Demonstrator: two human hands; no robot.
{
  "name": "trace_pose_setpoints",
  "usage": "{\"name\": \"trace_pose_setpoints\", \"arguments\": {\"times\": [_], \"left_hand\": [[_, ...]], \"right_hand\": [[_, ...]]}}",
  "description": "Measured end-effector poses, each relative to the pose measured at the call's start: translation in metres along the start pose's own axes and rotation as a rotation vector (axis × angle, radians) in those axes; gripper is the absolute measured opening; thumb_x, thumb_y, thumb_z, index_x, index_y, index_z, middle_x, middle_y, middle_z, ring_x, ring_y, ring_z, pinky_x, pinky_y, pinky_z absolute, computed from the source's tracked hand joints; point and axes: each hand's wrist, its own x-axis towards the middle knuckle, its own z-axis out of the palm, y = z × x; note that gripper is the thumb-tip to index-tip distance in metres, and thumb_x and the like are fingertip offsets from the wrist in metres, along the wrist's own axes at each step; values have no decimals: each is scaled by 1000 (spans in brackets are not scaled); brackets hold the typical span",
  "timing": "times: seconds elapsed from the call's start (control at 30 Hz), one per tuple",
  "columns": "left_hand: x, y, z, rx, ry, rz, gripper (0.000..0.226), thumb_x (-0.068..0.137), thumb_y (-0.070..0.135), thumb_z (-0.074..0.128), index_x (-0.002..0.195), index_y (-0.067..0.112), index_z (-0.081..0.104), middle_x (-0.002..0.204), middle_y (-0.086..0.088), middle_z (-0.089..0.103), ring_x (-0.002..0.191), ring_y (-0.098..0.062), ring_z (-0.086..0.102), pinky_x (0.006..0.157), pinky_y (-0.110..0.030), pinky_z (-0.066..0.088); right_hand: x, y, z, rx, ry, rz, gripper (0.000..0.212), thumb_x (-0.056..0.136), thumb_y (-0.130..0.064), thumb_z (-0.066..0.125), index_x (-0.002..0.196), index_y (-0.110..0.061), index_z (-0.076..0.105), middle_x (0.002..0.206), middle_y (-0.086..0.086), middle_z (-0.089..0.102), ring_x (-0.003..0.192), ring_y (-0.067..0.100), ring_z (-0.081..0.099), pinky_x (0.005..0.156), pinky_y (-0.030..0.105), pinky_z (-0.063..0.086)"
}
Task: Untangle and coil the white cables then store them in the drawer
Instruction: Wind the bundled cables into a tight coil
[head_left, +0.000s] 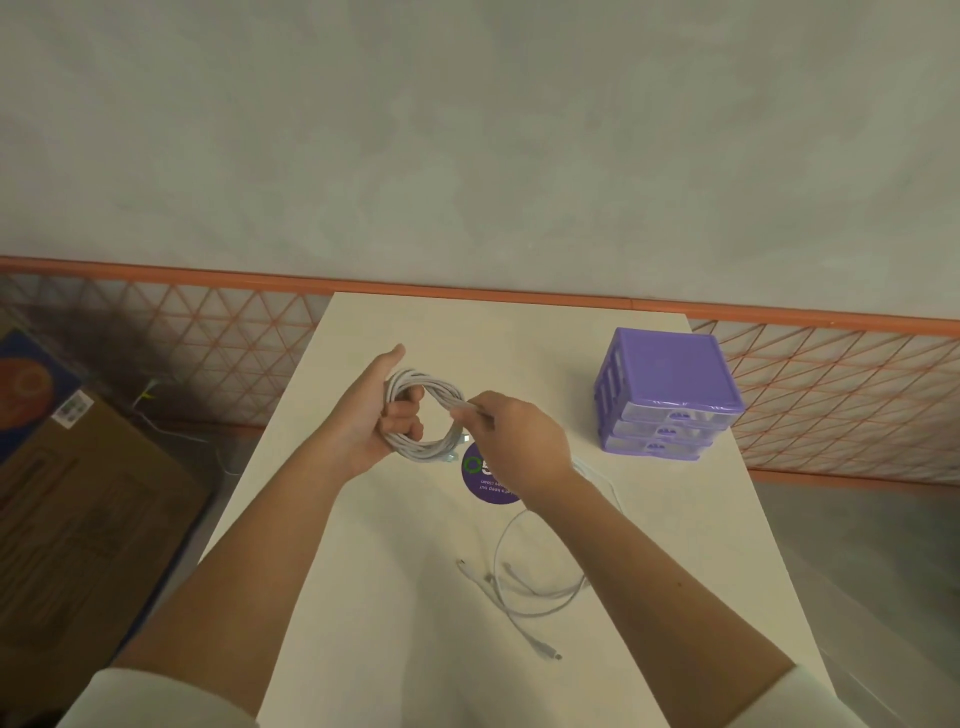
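Both hands hang over the middle of the table (363, 597), the left hand (371, 415) and right hand (511, 441) close together with the coiled cable (431, 415) between them. Behind and to the right of the right hand stands the drawer unit (670, 395). Under the right hand lies a round sticker (480, 480); nearer the person than it, loose cables (524, 587) lie on the table. Left of the left hand, off the table, sits a cardboard box (78, 509)

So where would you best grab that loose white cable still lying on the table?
Judging by its pose, pinch the loose white cable from above at its open curved loop, away from the small plug ends; it lies flat on the cream table, so a top-down pinch should lift it cleanly.
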Motion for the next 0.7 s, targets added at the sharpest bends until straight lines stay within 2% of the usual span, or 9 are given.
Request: {"name": "trace_pose_setpoints", "arguments": {"times": [0.1, 0.2, 0.3, 0.37, 0.43, 0.5, 0.6, 0.67, 0.7], "left_hand": [[0, -1, -4, 15, -41, 0, 47, 95, 47, 49, 67, 9, 58, 43, 6, 24, 34, -9, 21, 47, -24, 40], [-3, -3, -6, -24, -95, -4, 42, 94, 44, 53, 72, 9, 57, 45, 5, 25, 34, -9, 20, 47, -23, 39], [-7, -4, -7, 5, -161, -14, 40, 97, 41, 48, 76, 8, 57, 50, 2, 35, 39, -11, 32, 64, -30, 52], [-10, 0, -8, 137, -181, -40, 40, 100, 39, 44, 85, 5, 61, 64, -5, 51, 54, -20, 55, 83, -40, 53], [-12, 6, -9, 335, -178, -87, 40, 100, 35, 41, 99, 1, 64, 83, -15, 64, 81, -35, 69, 83, -39, 54], [-14, 12, -6, 505, -175, -135, 39, 100, 31, 42, 112, 0, 61, 98, -20, 69, 95, -38, 70, 82, -38, 55], [-16, 20, 2, 727, -181, -127, 35, 98, 44, 49, 115, 17, 62, 103, -13, 73, 86, -32, 73, 76, -34, 57], [-13, 22, 4, 918, -206, -67, 34, 93, 50, 54, 112, 24, 64, 102, -4, 74, 82, -22, 73, 69, -27, 56], [-12, 22, 4, 981, -224, -41, 34, 92, 50, 57, 111, 23, 65, 101, 0, 73, 82, -19, 72, 70, -26, 56]], "right_hand": [[4, 5, 1, -51, 24, -78, 37, 101, -49, 38, 98, -24, 65, 80, -7, 63, 77, 18, 59, 67, 32, 50], [8, 13, 2, -15, -1, -116, 34, 102, -47, 40, 94, -25, 64, 66, -12, 50, 71, 14, 52, 58, 26, 36], [10, 17, -2, -13, 6, -112, 32, 101, -47, 41, 92, -27, 64, 67, -11, 54, 71, 15, 54, 54, 24, 33], [11, 20, -6, -39, 2, -99, 31, 99, -48, 43, 95, -29, 67, 75, -10, 61, 73, 16, 57, 52, 24, 33], [12, 21, -10, -91, -33, -96, 33, 98, -50, 43, 98, -29, 68, 83, -10, 65, 76, 16, 59, 51, 23, 34], [13, 19, -11, -107, -76, -85, 39, 98, -51, 38, 91, -25, 66, 79, -7, 65, 71, 16, 61, 51, 22, 35], [11, 10, -15, -146, -88, -93, 46, 103, -44, 29, 75, -20, 55, 69, 1, 57, 67, 22, 60, 54, 28, 42], [10, 4, -19, -183, -63, -125, 40, 105, -36, 30, 85, -15, 57, 73, 5, 57, 73, 26, 61, 61, 34, 50], [10, 3, -22, -181, -49, -128, 43, 106, -36, 30, 81, -14, 58, 70, 4, 56, 71, 26, 59, 59, 33, 49]]}}
